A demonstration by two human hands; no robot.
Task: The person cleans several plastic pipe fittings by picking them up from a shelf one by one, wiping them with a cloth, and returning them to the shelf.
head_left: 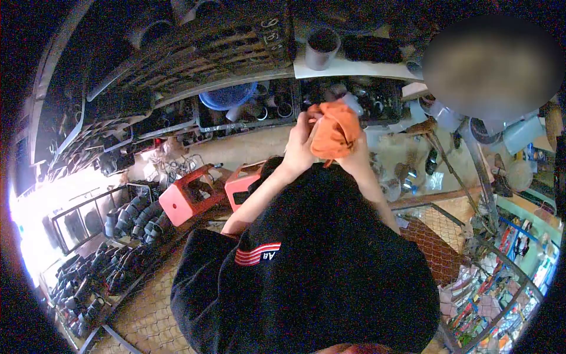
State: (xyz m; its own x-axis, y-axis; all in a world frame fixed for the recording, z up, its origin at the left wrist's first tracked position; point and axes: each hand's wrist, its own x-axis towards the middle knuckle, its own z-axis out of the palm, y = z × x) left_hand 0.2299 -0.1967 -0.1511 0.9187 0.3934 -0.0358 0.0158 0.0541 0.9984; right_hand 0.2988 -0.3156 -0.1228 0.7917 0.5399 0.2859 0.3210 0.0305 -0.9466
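Note:
A crumpled orange cloth [336,131] is bunched up between my two hands in front of my chest. My left hand [299,144] is closed on its left side, with the fingers bent at its edge. Beneath the right side of the cloth is my right hand [355,154], gripping it; most of those fingers are covered. A pale, blurred piece [354,104] shows just beyond the cloth's upper edge, too smeared to name. Behind the hands stands a dark crate [389,121] holding several dark and grey fittings.
Red plastic stools [177,203] stand to the left. Black pipe fittings [112,265] are heaped at lower left. A blue basin [227,97] and a grey cup-shaped piece [322,50] are on the shelving ahead. A blurred person [495,71] is at upper right. Wire mesh [153,307] lies below.

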